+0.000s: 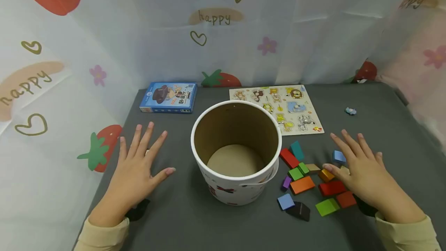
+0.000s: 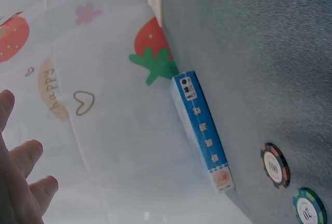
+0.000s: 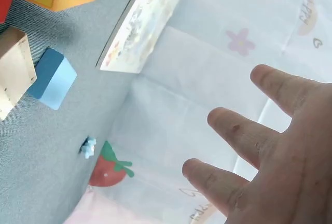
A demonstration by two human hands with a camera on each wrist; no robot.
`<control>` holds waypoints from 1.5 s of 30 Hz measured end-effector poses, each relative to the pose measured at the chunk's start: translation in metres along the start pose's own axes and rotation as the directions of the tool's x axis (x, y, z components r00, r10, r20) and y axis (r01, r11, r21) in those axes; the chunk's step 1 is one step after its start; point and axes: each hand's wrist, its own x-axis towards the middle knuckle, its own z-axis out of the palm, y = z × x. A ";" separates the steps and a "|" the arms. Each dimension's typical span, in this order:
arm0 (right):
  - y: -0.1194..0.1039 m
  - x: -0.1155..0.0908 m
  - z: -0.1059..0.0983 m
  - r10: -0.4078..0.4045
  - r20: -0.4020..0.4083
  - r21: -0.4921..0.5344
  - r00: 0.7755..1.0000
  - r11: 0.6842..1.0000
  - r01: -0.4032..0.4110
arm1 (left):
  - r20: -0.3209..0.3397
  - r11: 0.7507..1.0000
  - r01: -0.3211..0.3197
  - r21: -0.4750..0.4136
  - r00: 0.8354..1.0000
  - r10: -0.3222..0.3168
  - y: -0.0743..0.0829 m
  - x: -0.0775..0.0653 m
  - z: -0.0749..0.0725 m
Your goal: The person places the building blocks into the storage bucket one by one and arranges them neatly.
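My left hand (image 1: 137, 169) is spread above the table, left of a white bucket (image 1: 258, 198), and holds nothing. Two poker chips, an orange-and-black one (image 2: 275, 165) and a green one (image 2: 309, 207), lie on the table in the left wrist view; in the head view the left hand mostly hides them. My right hand (image 1: 366, 175), fingers also spread and holding nothing, hovers at the right side of several coloured wooden blocks (image 1: 302, 184). A blue block (image 3: 53, 79) and a plain wooden block (image 3: 14, 71) show near it in the right wrist view.
Behind the bucket lies a wooden animal puzzle board (image 1: 299, 121). A blue card-game box (image 1: 168, 97) rests at the back left, and a tiny light-blue figure (image 1: 350, 111) at the back right. Printed cloth (image 1: 167, 49) hangs along the table's back and sides.
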 end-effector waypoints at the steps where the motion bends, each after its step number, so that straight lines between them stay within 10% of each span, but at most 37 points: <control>1: 0.000 0.002 -0.001 -0.005 -0.008 -0.001 1.000 1.000 0.005 | -0.001 1.000 0.001 -0.004 1.000 -0.001 0.000 0.001 -0.001; 5: 0.003 0.013 -0.005 -0.021 -0.025 0.010 0.999 1.000 0.021 | -0.043 0.998 -0.008 -0.061 0.999 0.006 0.001 0.003 -0.004; 8: 0.011 0.024 -0.004 -0.015 0.034 0.020 0.999 1.000 0.014 | -0.134 0.960 -0.073 -0.272 0.990 0.037 0.010 0.007 -0.006; 10: 0.020 0.030 0.001 -0.008 0.095 0.011 0.995 1.000 0.007 | -0.205 0.863 -0.164 -0.477 0.976 0.072 0.021 0.013 -0.005; 14: 0.042 0.032 0.015 -0.021 0.146 -0.018 0.989 1.000 0.024 | -0.284 0.591 -0.316 -0.742 0.947 0.149 0.050 0.033 -0.001; 19: 0.054 0.028 0.029 -0.041 0.136 -0.030 0.990 0.999 0.046 | -0.264 0.473 -0.318 -0.821 0.948 0.179 0.074 0.040 0.009; 26: 0.019 0.035 0.006 -0.123 -0.107 -0.001 0.987 0.992 0.124 | -0.264 0.438 -0.284 -0.853 0.959 0.107 0.086 0.038 0.010; 28: -0.013 0.038 -0.012 -0.237 -0.256 0.013 0.937 0.969 0.248 | -0.260 0.418 -0.272 -0.867 0.962 0.089 0.089 0.038 0.008; 33: -0.102 0.046 -0.058 -0.528 -0.441 0.020 0.726 0.803 0.596 | -0.255 0.390 -0.252 -0.885 0.966 0.045 0.097 0.037 0.004; 37: -0.152 0.061 -0.073 -0.681 -0.332 0.003 0.653 0.691 0.723 | -0.259 0.399 -0.249 -0.882 0.965 0.031 0.099 0.037 0.004; 45: -0.193 0.092 -0.062 -0.708 0.148 0.001 0.690 0.698 0.716 | -0.222 0.424 -0.205 -0.882 0.975 0.009 0.098 0.034 0.005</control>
